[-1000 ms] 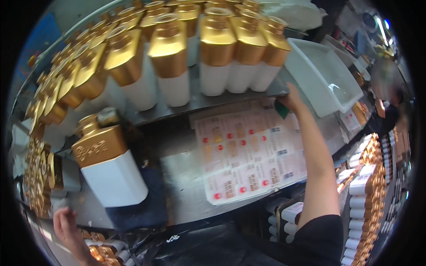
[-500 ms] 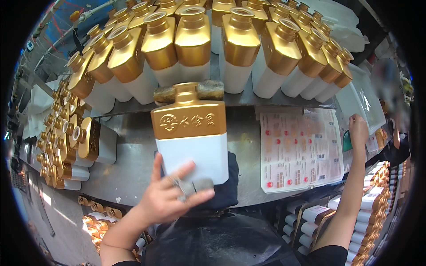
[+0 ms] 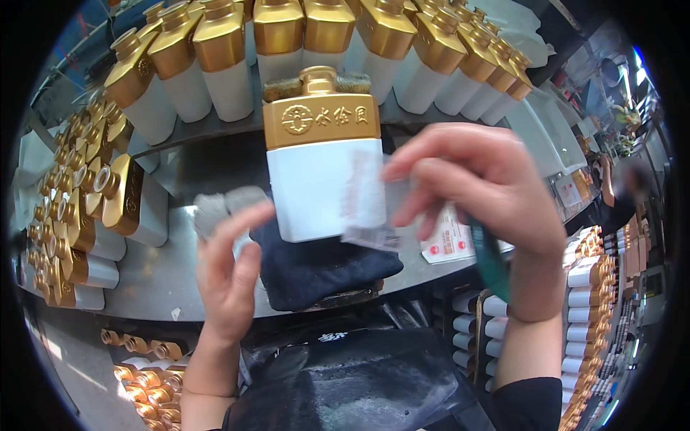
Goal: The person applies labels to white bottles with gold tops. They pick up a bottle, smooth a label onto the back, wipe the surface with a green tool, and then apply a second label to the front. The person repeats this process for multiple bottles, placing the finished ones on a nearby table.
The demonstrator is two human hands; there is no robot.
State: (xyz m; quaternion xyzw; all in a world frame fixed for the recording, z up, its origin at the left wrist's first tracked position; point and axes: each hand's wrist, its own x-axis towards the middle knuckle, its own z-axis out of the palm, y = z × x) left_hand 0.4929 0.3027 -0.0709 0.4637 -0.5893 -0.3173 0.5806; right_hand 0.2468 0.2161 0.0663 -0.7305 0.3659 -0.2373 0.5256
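Note:
A white bottle with a gold shoulder and neck lies broadside before me. Its lower end is over a dark folded cloth, and its neck lies between two rough, bristly pads. To its left my left hand is open and empty, forefinger stretched out, grey wrapping on a finger. My right hand, slightly blurred, pinches a clear printed label in front of the bottle's lower right side. Whether the label touches the bottle I cannot tell. A green flat, curved tool shows under my right palm.
Several gold-and-white bottles stand along the table's far side, with more lying stacked at the left. A label sheet is partly hidden by my right hand. A clear bin and another person are at the right.
My right hand has come from the far right to the bottle, now with a label. My left hand has let go of the bottle's lower end and moved left. The view has shifted.

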